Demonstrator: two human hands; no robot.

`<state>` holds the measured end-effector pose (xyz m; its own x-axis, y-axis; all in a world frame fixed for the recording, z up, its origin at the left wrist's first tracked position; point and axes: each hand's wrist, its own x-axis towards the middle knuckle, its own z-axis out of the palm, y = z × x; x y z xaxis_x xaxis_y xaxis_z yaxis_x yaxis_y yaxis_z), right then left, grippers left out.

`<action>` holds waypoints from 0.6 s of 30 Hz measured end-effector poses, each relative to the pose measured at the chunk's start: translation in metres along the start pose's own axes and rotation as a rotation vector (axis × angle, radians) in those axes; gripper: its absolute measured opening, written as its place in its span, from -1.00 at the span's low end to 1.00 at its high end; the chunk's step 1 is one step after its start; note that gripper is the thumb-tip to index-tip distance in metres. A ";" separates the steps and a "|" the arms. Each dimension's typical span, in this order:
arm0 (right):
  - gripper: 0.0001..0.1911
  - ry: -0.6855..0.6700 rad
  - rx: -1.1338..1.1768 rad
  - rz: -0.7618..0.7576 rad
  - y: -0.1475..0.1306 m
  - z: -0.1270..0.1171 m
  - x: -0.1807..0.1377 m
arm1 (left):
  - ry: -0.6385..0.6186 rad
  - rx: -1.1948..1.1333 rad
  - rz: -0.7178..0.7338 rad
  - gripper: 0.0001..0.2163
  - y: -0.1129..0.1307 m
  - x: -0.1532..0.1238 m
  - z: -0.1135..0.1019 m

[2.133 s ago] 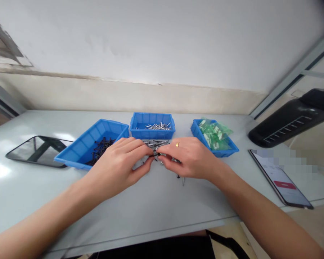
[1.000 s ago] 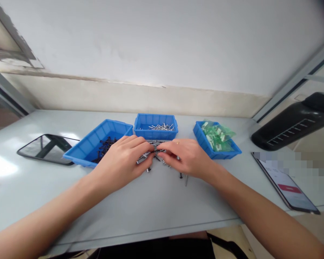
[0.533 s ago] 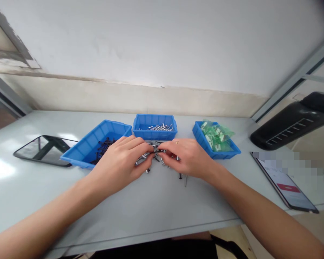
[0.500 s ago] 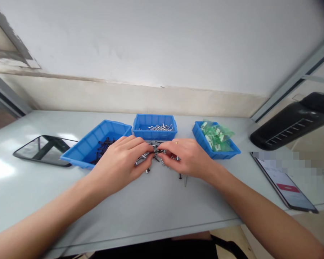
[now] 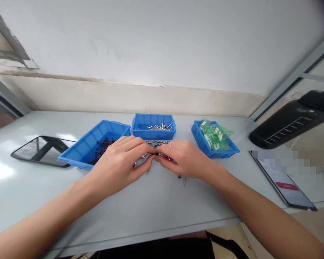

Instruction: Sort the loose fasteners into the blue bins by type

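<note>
My left hand [image 5: 124, 156] and my right hand [image 5: 182, 158] meet fingertip to fingertip over a loose pile of silver, nail-like metal pins [image 5: 156, 143] mixed with dark pieces. Both hands are closed in a pinch. A small dark bit shows between the thumbs and forefingers, too hidden to name. Behind my left hand, a blue bin [image 5: 70, 157] holds black screw-like pieces [image 5: 104, 147]. The middle blue bin [image 5: 153, 135] contains thin silver pins [image 5: 162, 127]. Near my right wrist lie a small black-headed piece and a silver pin [image 5: 184, 181].
At the right a blue bin [image 5: 226, 154] is filled with green plastic packets [image 5: 216, 136]. Beyond it stand a black bottle [image 5: 283, 124], tilted in view, and a phone [image 5: 286, 185] with its screen lit. A dark-framed flat glossy panel [image 5: 40, 151] lies at the left. A wall [image 5: 151, 46] closes off the back.
My right hand has shifted slightly left, and its fingertips now touch those of my left hand. The small gap between the hands has closed. The bins stay where they were.
</note>
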<state>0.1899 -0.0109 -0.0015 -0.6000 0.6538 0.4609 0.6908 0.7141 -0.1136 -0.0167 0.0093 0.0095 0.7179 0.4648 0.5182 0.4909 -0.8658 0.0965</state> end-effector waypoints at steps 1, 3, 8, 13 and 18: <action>-0.77 -0.018 -0.005 -0.002 0.000 0.000 0.000 | -0.003 -0.009 0.013 -0.92 0.000 0.000 0.000; -0.76 -0.043 -0.008 -0.003 0.000 0.001 0.001 | -0.007 -0.017 0.021 -0.93 0.001 0.000 0.000; -0.78 -0.023 -0.016 0.013 0.001 0.001 0.001 | -0.011 -0.001 -0.011 -0.91 0.000 0.000 0.000; -0.80 0.077 -0.018 -0.005 0.002 -0.002 -0.001 | -0.030 -0.006 -0.083 -0.89 -0.002 0.001 -0.001; -0.79 0.179 -0.024 -0.052 0.001 -0.002 -0.001 | -0.069 -0.003 -0.140 -0.87 -0.004 0.001 0.003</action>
<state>0.1923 -0.0116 -0.0003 -0.5554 0.5599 0.6148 0.6715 0.7381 -0.0656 -0.0169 0.0135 0.0073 0.6750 0.5922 0.4401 0.5870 -0.7924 0.1658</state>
